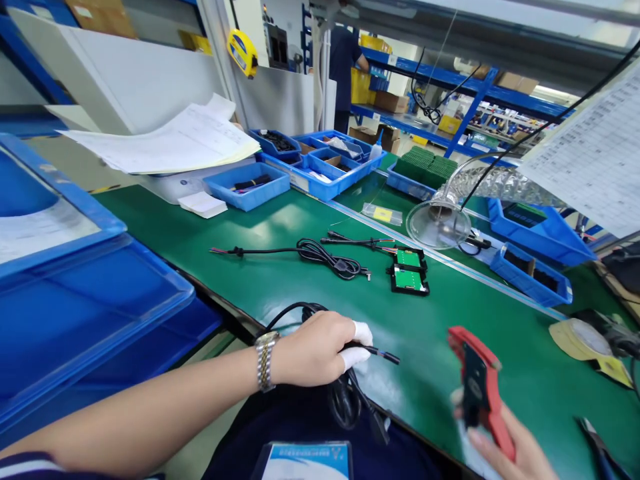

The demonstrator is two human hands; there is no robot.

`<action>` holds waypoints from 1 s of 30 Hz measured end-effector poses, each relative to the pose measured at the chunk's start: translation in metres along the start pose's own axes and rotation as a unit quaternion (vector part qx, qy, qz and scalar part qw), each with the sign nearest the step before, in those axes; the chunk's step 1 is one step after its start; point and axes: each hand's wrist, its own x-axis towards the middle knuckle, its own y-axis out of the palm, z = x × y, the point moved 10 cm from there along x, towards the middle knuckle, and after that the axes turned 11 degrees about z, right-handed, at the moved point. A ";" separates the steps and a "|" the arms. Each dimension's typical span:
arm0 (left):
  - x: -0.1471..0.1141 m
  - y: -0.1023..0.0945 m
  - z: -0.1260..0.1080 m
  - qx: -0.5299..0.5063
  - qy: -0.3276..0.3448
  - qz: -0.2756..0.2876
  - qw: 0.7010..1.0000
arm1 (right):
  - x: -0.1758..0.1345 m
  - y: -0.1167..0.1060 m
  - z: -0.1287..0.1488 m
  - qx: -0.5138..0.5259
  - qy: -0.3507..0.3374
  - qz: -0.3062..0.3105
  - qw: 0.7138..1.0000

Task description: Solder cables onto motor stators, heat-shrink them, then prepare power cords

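My left hand [320, 348], with white covers on two fingertips, is closed on a black cable [383, 355]. The cable's tip points right, and its coil hangs below the hand over the table's front edge. In my right hand [520, 440] is a red and black wire stripper [480, 387], held up at the right and slightly blurred. Farther back on the green table lie another coiled black cable [320, 253] with bare wire ends and two green circuit boards [410, 267] in black housings.
Blue bins [250, 183] and trays line the back. A clear funnel-shaped hose end [440, 223] hangs at the right rear. Pliers [597, 443] and a tape roll [590, 337] lie at the right. Stacked blue trays [100, 320] stand at the left. A person [344, 73] stands beyond.
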 end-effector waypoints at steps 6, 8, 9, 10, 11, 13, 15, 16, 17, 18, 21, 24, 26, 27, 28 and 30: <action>-0.003 0.009 -0.013 0.116 0.046 -0.055 0.991 | 0.002 -0.081 -0.035 -0.465 0.133 -0.213 0.849; 0.000 0.014 -0.015 0.120 0.057 -0.052 0.990 | 0.009 -0.070 -0.010 -0.464 0.068 -0.228 0.853; 0.002 0.017 -0.016 0.120 0.062 -0.048 0.990 | 0.014 -0.057 0.010 -0.443 0.018 -0.216 0.870; 0.003 0.020 -0.017 0.120 0.067 -0.044 0.990 | 0.020 -0.039 0.032 -0.396 -0.043 -0.184 0.899; 0.005 0.023 -0.019 0.120 0.073 -0.039 0.989 | 0.028 -0.016 0.052 -0.341 -0.087 -0.124 0.928; 0.008 0.028 -0.022 0.121 0.083 -0.034 0.989 | 0.040 0.027 0.090 -0.249 -0.149 -0.014 0.957; 0.011 0.033 -0.024 0.123 0.087 -0.032 0.988 | 0.049 0.054 0.118 -0.205 -0.180 0.029 0.962; 0.012 0.035 -0.025 0.123 0.089 -0.028 0.988 | 0.052 0.061 0.126 -0.196 -0.188 0.039 0.962; 0.014 0.037 -0.027 0.122 0.092 -0.022 0.988 | 0.055 0.066 0.131 -0.193 -0.193 0.047 0.961; 0.015 0.039 -0.028 0.122 0.095 -0.014 0.988 | 0.055 0.067 0.133 -0.191 -0.197 0.057 0.960; 0.017 0.044 -0.032 0.126 0.115 0.014 0.985 | 0.049 0.056 0.121 -0.167 -0.186 0.102 0.963; 0.017 0.035 -0.025 0.147 0.105 -0.009 0.984 | 0.031 0.014 0.084 -0.131 -0.114 0.056 0.983; 0.018 0.027 -0.017 0.172 0.090 -0.054 0.980 | 0.011 -0.012 0.052 -0.121 -0.044 0.003 0.992; 0.018 0.026 -0.015 0.185 0.093 -0.075 0.975 | 0.000 -0.016 0.036 -0.117 -0.011 0.006 0.993; 0.019 0.026 -0.015 0.197 0.106 -0.091 0.971 | -0.010 -0.012 0.022 -0.105 0.012 0.028 0.994; 0.021 0.033 -0.018 0.210 0.141 -0.113 0.961 | -0.033 0.007 0.001 -0.074 0.042 0.091 0.992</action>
